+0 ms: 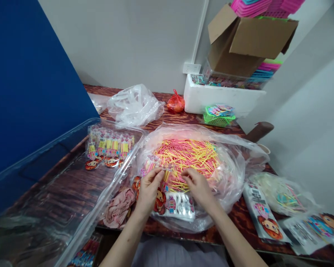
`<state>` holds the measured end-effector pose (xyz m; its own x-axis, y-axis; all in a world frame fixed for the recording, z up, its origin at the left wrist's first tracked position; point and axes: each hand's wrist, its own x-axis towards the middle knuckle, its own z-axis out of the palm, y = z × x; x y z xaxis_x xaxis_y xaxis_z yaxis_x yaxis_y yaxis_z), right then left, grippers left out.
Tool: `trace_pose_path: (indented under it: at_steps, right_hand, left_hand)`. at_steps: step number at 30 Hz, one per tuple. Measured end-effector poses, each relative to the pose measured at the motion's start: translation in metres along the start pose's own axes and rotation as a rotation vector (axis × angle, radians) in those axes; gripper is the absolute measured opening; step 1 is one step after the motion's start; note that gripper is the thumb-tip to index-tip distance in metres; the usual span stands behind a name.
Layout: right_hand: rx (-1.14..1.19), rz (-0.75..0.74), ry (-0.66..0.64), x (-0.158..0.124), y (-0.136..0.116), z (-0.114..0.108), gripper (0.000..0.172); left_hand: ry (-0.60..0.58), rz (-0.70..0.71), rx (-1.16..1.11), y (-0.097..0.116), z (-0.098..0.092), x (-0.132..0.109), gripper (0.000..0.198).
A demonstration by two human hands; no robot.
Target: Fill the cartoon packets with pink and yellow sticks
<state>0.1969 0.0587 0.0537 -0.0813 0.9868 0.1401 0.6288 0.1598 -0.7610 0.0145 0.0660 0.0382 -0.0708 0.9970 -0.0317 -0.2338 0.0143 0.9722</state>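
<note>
A large clear plastic bag (231, 181) lies spread on the table, heaped with thin pink and yellow sticks (189, 155). Over its near side, my left hand (151, 189) pinches the top of a small clear packet (167, 178) with yellow sticks in it. Just to the right, my right hand (199, 187) has its thumb and fingers drawn together above the sticks; what they hold, if anything, is too small to make out. Below my hands lies a stack of flat printed packets (180, 205) with a cartoon face. Filled packets (150, 165) rest at the heap's left edge.
Left is a clear plastic bin (72, 181) holding a row of filled packets (111, 144). A pink cloth (119, 207) lies beside it. Printed packets (264, 211) are at the right. Behind are a green basket (218, 119), a white foam box (222, 98) and a red bag (176, 102).
</note>
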Motion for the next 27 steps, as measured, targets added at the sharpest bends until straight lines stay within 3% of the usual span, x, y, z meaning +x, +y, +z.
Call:
trace_pose_path:
  at_steps: [3, 6, 9, 14, 18, 22, 27]
  right_hand:
    - [-0.455, -0.143, -0.093, -0.008, 0.016, 0.031, 0.019]
    - [-0.562, -0.237, -0.116, -0.013, 0.021, 0.042, 0.023]
    - [-0.307, -0.219, 0.026, -0.011, 0.016, 0.027, 0.03]
    - [0.422, -0.004, 0.41, -0.002, -0.02, -0.01, 0.027]
    - [0.681, 0.026, 0.53, -0.003, -0.047, -0.013, 0.02]
    - [0.686, 0.062, 0.452, -0.011, -0.044, -0.001, 0.019]
    - [0.472, 0.055, 0.212, -0.021, -0.036, 0.01, 0.013]
  left_hand:
    - [0.024, -0.009, -0.014, -0.001, -0.002, -0.002, 0.026]
    - [0.01, -0.013, 0.008, -0.002, -0.005, -0.007, 0.025]
    - [-0.012, 0.001, 0.083, -0.003, -0.009, -0.013, 0.024]
    - [-0.082, 0.02, 0.187, -0.003, -0.001, -0.022, 0.022]
    - [-0.174, 0.05, 0.197, 0.0, 0.01, -0.027, 0.022]
    - [-0.197, 0.05, 0.204, 0.004, 0.011, -0.03, 0.02]
    - [-0.18, 0.026, 0.184, 0.0, 0.006, -0.035, 0.017]
